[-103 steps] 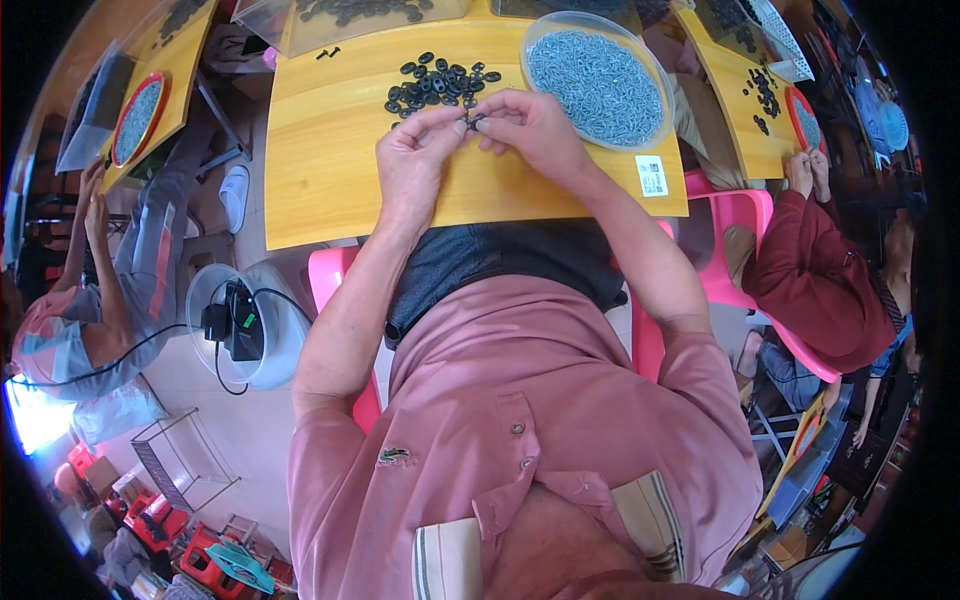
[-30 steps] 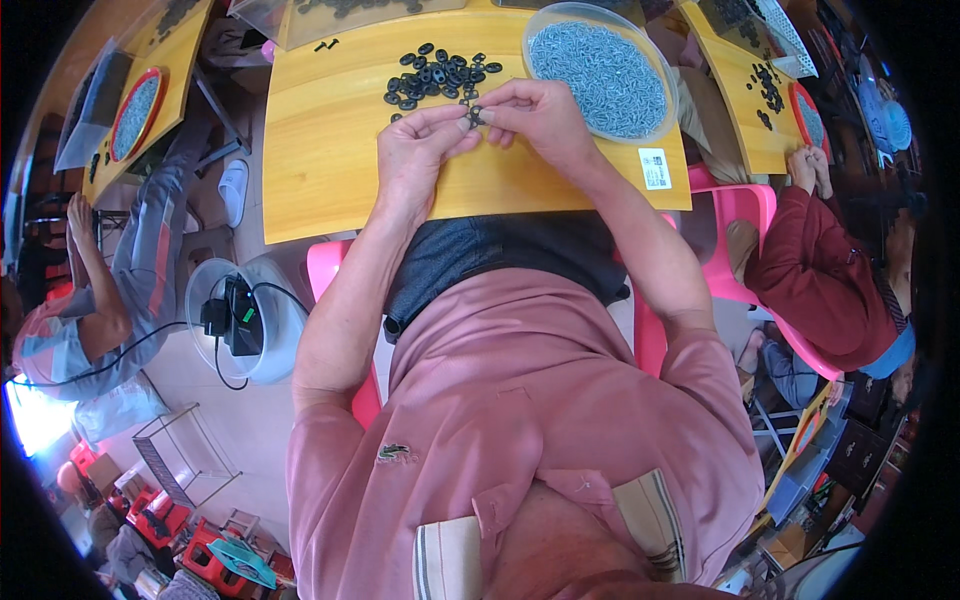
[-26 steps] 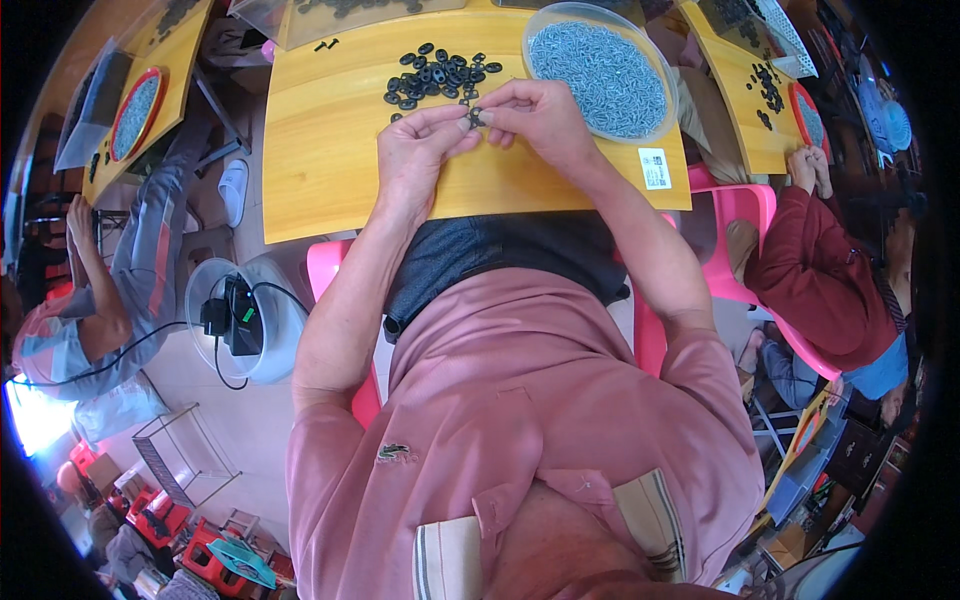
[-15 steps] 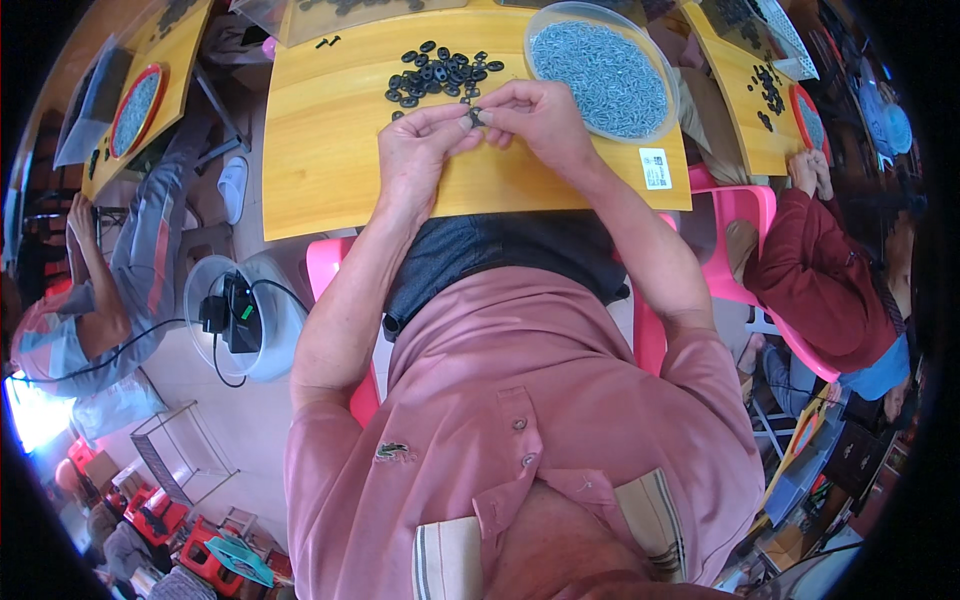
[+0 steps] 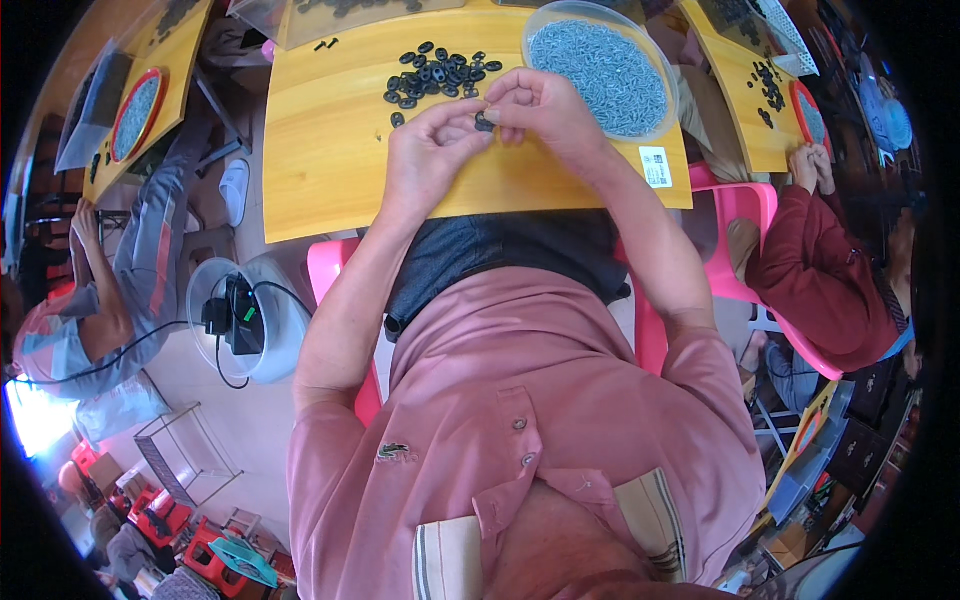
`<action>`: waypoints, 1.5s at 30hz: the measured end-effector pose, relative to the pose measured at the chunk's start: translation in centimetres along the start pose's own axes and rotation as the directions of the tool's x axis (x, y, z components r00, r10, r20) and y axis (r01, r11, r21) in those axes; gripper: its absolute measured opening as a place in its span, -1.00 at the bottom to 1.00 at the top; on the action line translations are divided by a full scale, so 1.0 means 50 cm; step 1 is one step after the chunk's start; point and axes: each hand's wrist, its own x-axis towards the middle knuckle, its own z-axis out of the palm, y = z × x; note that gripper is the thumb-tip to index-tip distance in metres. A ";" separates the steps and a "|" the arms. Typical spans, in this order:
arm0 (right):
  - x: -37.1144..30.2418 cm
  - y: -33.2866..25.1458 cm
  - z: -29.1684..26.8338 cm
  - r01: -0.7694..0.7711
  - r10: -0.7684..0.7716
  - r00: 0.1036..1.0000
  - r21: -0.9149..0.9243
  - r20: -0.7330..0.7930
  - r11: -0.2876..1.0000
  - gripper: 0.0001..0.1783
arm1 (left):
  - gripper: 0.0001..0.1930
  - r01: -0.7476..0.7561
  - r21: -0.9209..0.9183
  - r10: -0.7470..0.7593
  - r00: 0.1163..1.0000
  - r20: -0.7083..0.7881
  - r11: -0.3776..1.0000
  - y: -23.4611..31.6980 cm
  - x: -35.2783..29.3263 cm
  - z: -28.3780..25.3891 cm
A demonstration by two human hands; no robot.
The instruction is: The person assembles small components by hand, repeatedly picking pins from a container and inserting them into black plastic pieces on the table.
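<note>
My left hand [image 5: 430, 155] pinches a small black oval piece [image 5: 484, 122] between thumb and fingers, just above the yellow table [image 5: 330, 150]. Close beside it, my right hand [image 5: 548, 108] has curled fingers, the tips by the piece. Whether those fingertips hold anything small is hidden. Beyond my hands lies a loose pile of black oval pieces [image 5: 440, 74], some showing two holes. One single oval piece [image 5: 397, 119] lies apart, near my left hand. To the far right, a round clear tub [image 5: 674, 92] is filled with small silvery-blue screws [image 5: 598, 80].
A white printed label [image 5: 655, 167] sticks to the table's right side. Two small dark screws [image 5: 327, 44] lie at the far left. A clear bin [image 5: 340, 22] stands at the back edge. People sit at tables on both sides. A white bucket [image 5: 270, 350] holds a black device.
My right hand has shifted slightly right and its fingers have curled more. The black piece has moved a little right and nearer to me in my left fingers.
</note>
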 end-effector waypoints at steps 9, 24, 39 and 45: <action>0.002 0.007 0.001 -0.031 0.031 0.999 -0.004 0.022 1.000 -0.76 | -0.67 -0.182 0.420 0.182 0.982 0.039 0.889 0.022 -0.002 0.007; -0.013 -0.009 0.016 -0.035 0.035 0.999 -0.027 -0.004 0.999 -0.74 | -0.76 -0.297 0.528 0.358 0.934 -0.014 0.796 0.019 -0.022 0.010; 0.170 -0.241 -0.027 0.518 -0.508 0.836 -0.004 -0.209 0.855 -0.72 | -0.74 -0.133 -0.167 0.040 0.883 -0.468 0.977 0.025 0.035 -0.043; 0.118 -0.106 0.012 0.204 -0.183 0.978 -0.626 0.099 0.752 -0.84 | -0.74 -0.119 -0.295 -0.047 0.864 -0.501 0.948 0.015 0.041 -0.061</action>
